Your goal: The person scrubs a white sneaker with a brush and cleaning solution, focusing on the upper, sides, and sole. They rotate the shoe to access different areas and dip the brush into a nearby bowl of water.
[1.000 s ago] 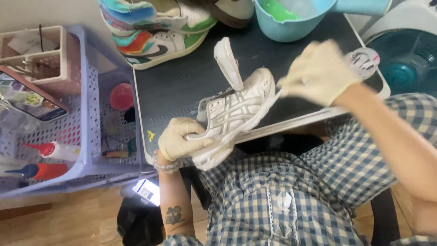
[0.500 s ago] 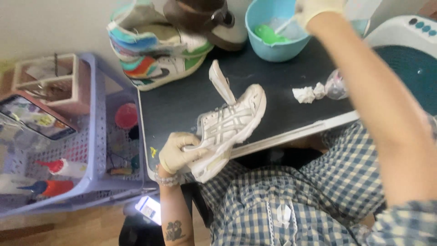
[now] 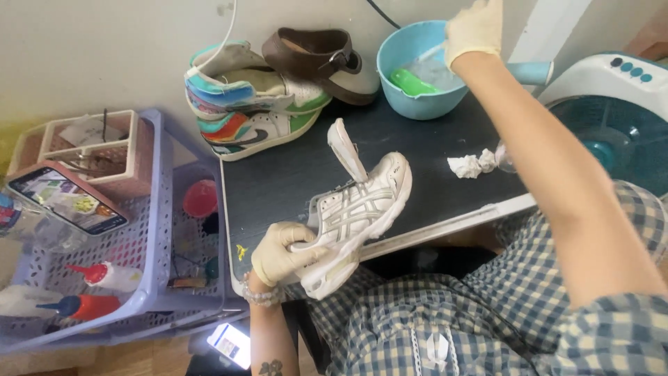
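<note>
Head view, looking down on a dark bench (image 3: 292, 174). Left hand (image 3: 282, 252), gloved, fingers closed round the heel end of a white sneaker (image 3: 358, 212), held tilted at the bench's near edge, tongue sticking up. Right hand (image 3: 475, 29), also gloved, reaching over a blue bowl (image 3: 417, 66) at the far side (fingers apparently closed on a pale handle dipped in it, grip not clearly seen). Crumpled tissue (image 3: 467, 166) near the forearm. Colourful sneaker (image 3: 250, 104) and brown clog (image 3: 323, 59) behind. Lilac basket (image 3: 156, 230) beside the bench.

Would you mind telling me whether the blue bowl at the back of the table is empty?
Not empty: the bowl holds a green thing and what looks like foamy liquid, where the right hand reaches in.
</note>
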